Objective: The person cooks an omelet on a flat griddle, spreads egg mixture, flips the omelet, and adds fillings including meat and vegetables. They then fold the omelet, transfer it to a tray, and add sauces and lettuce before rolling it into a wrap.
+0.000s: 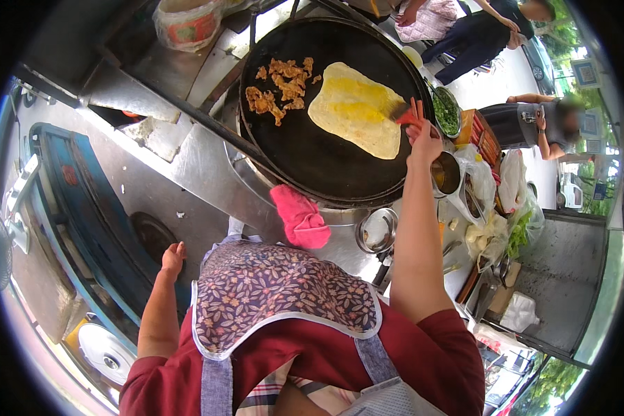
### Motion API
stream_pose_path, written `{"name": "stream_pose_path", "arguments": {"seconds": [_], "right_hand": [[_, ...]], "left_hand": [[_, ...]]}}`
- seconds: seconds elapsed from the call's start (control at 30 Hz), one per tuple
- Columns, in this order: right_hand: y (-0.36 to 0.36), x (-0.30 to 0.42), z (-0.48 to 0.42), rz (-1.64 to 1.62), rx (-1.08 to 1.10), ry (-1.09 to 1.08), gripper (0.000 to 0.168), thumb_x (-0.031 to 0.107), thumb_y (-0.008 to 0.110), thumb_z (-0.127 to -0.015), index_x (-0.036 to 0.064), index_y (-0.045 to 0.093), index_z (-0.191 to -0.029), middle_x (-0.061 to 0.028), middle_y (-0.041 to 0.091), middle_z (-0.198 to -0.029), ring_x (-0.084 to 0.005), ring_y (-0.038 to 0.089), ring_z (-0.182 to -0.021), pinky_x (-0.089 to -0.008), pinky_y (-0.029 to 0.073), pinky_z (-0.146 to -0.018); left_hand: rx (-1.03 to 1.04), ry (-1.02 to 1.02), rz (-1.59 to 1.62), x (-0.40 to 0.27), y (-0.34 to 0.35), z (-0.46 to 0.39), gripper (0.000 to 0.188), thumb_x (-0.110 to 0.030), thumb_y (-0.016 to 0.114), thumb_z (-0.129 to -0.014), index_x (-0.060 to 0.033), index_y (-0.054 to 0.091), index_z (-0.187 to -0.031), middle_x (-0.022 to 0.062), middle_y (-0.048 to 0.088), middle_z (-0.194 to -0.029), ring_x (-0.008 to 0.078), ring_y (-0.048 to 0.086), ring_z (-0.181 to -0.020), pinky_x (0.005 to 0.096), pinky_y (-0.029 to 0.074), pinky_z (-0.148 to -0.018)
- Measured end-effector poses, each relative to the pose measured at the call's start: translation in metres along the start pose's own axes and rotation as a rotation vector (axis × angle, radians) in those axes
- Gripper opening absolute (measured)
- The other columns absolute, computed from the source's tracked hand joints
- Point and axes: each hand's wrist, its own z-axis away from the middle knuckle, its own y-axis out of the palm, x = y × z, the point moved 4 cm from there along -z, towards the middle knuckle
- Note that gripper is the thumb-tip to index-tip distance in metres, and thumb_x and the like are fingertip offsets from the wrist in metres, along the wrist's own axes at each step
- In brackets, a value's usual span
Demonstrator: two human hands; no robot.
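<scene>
My right hand [425, 139] grips a red-handled brush [410, 115]. The brush's dark bristles rest on the right part of a flat, pale sheet of dough [338, 127], which has yellow liquid, seemingly egg, spread across its upper middle. This sheet lies on a large round black griddle [312, 166]. Browned, crisp-looking pieces of food [286, 86] sit on the griddle's left side. My left hand [173, 259] hangs low at the left, away from the griddle, over the floor. Its fingers look loosely curled and I see nothing in it.
A pink cloth [301, 218] hangs at the griddle's near edge. Right of it stand a steel bowl [377, 230], a metal pot [445, 174], a bowl of chopped greens [446, 112] and plastic bags [473, 177]. A plastic-wrapped tub [188, 23] stands upper left. People are beyond the stall.
</scene>
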Motion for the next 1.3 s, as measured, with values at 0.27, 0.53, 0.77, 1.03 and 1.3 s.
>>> {"name": "stream_pose_path", "arguments": {"seconds": [0.27,0.53,0.77,1.03,1.3], "right_hand": [[0.059,0.034,0.17,0.561,0.531,-0.72,0.023,0.02,0.064,-0.094,0.01,0.065,-0.114,-0.0057,0.071,-0.088,-0.0166,0.071,-0.075,-0.0304,0.053,-0.062],[-0.103,-0.025,0.07,-0.118,-0.037,0.145,0.028,0.033,0.06,-0.096,0.009,0.068,-0.108,-0.0077,0.073,-0.087,-0.0156,0.071,-0.072,-0.0224,0.047,-0.056],[-0.178,0.005,0.043,-0.02,-0.195,0.018,0.026,0.022,0.058,-0.1,0.009,0.063,-0.121,-0.0071,0.07,-0.102,-0.0145,0.07,-0.083,-0.0231,0.047,-0.058],[-0.295,-0.059,0.096,0.548,-0.291,-0.074,0.038,0.016,0.065,-0.091,0.006,0.06,-0.128,-0.0119,0.069,-0.105,-0.0226,0.068,-0.095,-0.0341,0.053,-0.079],[-0.385,-0.126,0.199,1.259,-0.423,0.37,0.095,0.039,0.073,-0.079,0.008,0.022,-0.152,-0.0254,0.034,-0.14,-0.0417,0.046,-0.122,-0.0491,0.048,-0.094]], "left_hand": [[0.058,-0.058,-0.289,-0.007,0.013,0.001,0.044,-0.042,0.057,-0.098,0.0007,0.066,-0.102,0.0098,0.069,-0.085,0.0188,0.065,-0.07,0.0344,0.052,-0.068],[0.053,0.089,-0.277,-0.067,0.021,-0.006,0.043,-0.039,0.055,-0.099,0.0021,0.065,-0.104,0.0085,0.069,-0.092,0.0172,0.065,-0.077,0.0325,0.052,-0.07],[0.273,0.524,-0.754,0.009,0.028,-0.07,0.03,-0.031,0.062,-0.092,-0.0049,0.059,-0.104,0.0106,0.066,-0.088,0.0267,0.066,-0.082,0.0391,0.054,-0.07],[0.419,0.927,-1.321,-0.031,0.027,-0.074,0.037,-0.025,0.067,-0.084,-0.0064,0.056,-0.114,0.0081,0.066,-0.095,0.0285,0.064,-0.089,0.0413,0.054,-0.072],[0.551,0.841,-1.372,-0.125,0.05,-0.059,0.025,-0.024,0.056,-0.095,-0.005,0.061,-0.11,0.0042,0.063,-0.097,0.0173,0.064,-0.079,0.0305,0.053,-0.064]]}}
